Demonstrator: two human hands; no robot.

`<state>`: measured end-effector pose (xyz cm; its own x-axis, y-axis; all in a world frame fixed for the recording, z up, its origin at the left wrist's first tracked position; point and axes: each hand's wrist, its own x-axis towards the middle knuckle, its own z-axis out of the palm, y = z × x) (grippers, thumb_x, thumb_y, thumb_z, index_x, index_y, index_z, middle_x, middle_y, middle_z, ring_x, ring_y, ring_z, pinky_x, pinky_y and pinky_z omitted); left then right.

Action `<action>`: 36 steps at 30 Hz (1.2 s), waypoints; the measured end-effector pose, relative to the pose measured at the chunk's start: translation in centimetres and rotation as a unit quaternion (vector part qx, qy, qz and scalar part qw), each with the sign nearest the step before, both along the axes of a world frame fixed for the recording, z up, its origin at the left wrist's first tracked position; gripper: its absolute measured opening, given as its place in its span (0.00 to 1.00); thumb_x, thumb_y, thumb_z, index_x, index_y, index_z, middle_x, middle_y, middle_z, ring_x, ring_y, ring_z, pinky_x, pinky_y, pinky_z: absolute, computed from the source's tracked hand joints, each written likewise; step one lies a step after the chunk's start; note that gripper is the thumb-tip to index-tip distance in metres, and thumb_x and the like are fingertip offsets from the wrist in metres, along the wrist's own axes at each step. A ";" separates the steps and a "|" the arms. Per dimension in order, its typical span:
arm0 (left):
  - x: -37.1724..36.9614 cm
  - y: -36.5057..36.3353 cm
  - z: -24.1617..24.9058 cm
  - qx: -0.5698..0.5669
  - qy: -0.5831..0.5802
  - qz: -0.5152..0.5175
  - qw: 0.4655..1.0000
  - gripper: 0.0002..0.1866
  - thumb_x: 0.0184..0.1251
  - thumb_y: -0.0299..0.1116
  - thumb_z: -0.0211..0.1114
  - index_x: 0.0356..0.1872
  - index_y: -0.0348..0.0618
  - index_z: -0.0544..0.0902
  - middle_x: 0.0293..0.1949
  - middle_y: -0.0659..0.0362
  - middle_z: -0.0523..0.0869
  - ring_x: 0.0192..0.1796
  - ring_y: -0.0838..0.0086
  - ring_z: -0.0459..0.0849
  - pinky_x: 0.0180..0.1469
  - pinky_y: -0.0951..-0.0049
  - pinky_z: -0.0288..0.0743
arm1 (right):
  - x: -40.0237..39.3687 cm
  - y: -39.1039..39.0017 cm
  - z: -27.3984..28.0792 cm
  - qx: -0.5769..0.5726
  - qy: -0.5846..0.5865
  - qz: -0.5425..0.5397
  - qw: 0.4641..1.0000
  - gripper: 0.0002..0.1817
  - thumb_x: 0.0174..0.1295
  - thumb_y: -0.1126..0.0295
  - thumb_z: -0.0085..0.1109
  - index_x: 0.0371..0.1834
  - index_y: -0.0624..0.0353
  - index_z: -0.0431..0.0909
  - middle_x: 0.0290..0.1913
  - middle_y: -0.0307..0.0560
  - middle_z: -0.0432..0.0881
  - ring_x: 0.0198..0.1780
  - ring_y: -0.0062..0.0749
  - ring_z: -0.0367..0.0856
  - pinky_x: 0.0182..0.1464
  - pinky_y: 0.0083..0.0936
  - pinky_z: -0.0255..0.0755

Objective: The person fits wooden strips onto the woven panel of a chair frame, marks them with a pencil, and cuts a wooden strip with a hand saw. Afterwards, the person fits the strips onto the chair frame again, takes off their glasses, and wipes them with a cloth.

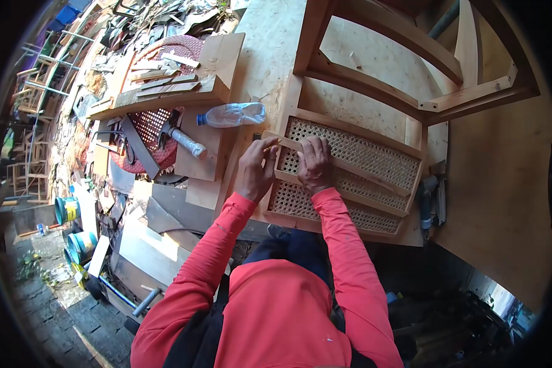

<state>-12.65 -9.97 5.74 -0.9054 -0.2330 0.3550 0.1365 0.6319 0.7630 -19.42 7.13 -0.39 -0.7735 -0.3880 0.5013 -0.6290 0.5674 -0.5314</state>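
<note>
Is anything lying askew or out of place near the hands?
Nothing looks damaged. A plastic bottle lies on its side beside the cane panel, which both hands, left and right, are touching.

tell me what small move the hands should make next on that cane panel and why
Probably press the thin strip down along the left edge of the cane panel. The left hand pinches it at that corner while the right hand lies flat on the webbing beside it, steadying the wooden frame. Whether the strip is already seated cannot be told.
</note>
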 end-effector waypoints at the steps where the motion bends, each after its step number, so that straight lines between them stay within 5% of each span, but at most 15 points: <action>1: -0.1 0.1 0.1 -0.022 0.003 0.000 1.000 0.10 0.83 0.26 0.65 0.58 0.38 0.86 0.42 0.49 0.88 0.38 0.61 0.91 0.44 0.65 0.85 | 0.0 0.0 0.0 0.002 0.000 -0.001 1.000 0.17 0.61 0.74 0.68 0.54 0.61 0.79 0.51 0.52 0.77 0.56 0.53 0.76 0.62 0.48 0.73; 16: -0.4 1.1 -0.2 -0.040 -0.008 0.005 0.999 0.11 0.81 0.28 0.65 0.59 0.39 0.86 0.45 0.47 0.89 0.42 0.52 0.90 0.44 0.58 0.84 | 0.0 0.0 -0.5 0.004 -0.001 -0.005 1.000 0.17 0.61 0.72 0.68 0.54 0.60 0.80 0.52 0.52 0.78 0.57 0.53 0.76 0.63 0.48 0.73; 22: 1.0 1.6 0.3 0.070 -0.122 -0.035 0.989 0.09 0.82 0.29 0.66 0.55 0.38 0.88 0.44 0.46 0.90 0.40 0.57 0.92 0.44 0.61 0.83 | 0.0 -0.1 -0.7 0.000 -0.003 -0.002 1.000 0.17 0.60 0.73 0.69 0.53 0.60 0.79 0.53 0.52 0.78 0.57 0.53 0.77 0.63 0.48 0.73; 26: 3.4 1.8 2.6 0.166 -0.090 0.007 0.982 0.12 0.86 0.30 0.64 0.61 0.36 0.88 0.41 0.55 0.93 0.41 0.79 0.89 0.45 0.72 0.83 | -0.1 0.4 -0.6 -0.006 -0.014 0.009 1.000 0.18 0.59 0.76 0.70 0.53 0.60 0.79 0.52 0.52 0.78 0.57 0.53 0.77 0.63 0.47 0.74; 31: 6.9 -0.7 3.5 0.061 -0.052 0.033 0.996 0.10 0.88 0.32 0.61 0.53 0.37 0.88 0.41 0.57 0.87 0.40 0.75 0.87 0.45 0.72 0.82 | -0.7 0.7 0.8 -0.032 -0.021 0.035 0.999 0.19 0.58 0.79 0.71 0.52 0.60 0.80 0.51 0.52 0.78 0.55 0.54 0.77 0.62 0.47 0.74; 36: 11.0 -2.3 1.7 0.135 -0.055 0.110 0.983 0.13 0.93 0.34 0.53 0.47 0.38 0.81 0.36 0.57 0.86 0.37 0.75 0.85 0.45 0.72 0.82 | -0.3 1.8 4.7 -0.019 0.052 0.012 0.998 0.19 0.59 0.80 0.71 0.54 0.59 0.81 0.50 0.52 0.77 0.53 0.54 0.77 0.60 0.48 0.74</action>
<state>-1.63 -12.30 7.42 -0.8515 -0.5008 0.1557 -0.0741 0.4087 0.9097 -19.68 8.97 4.29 -0.7074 -0.3839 0.5935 -0.6947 0.5325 -0.4835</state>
